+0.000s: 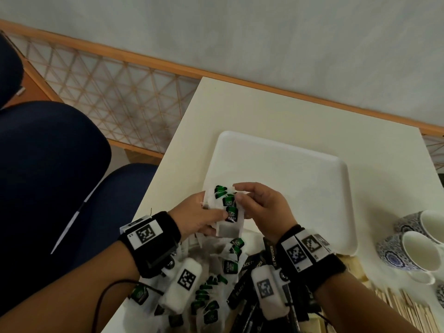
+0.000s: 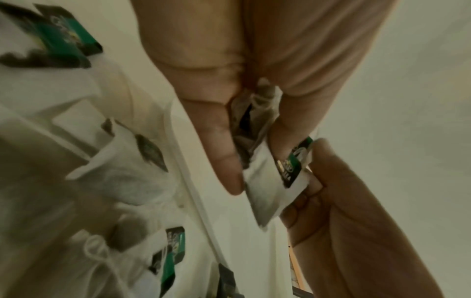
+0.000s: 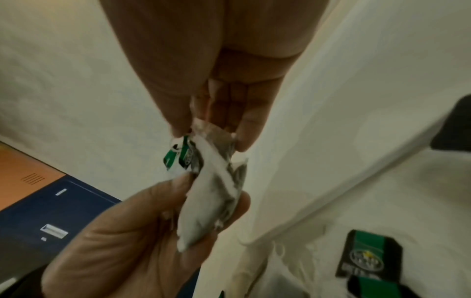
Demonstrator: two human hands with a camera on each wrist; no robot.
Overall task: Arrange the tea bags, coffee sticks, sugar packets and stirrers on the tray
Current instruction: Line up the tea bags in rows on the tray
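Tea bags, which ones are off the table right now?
The small bunch of tea bags that the left hand and right hand hold over the tray; the rest lie heaped below.

Both hands raised together, left hand & right hand fingers pinched.

Two patterned cups on table's right edge; blue chairs left.

matt white tray, papery tea bags
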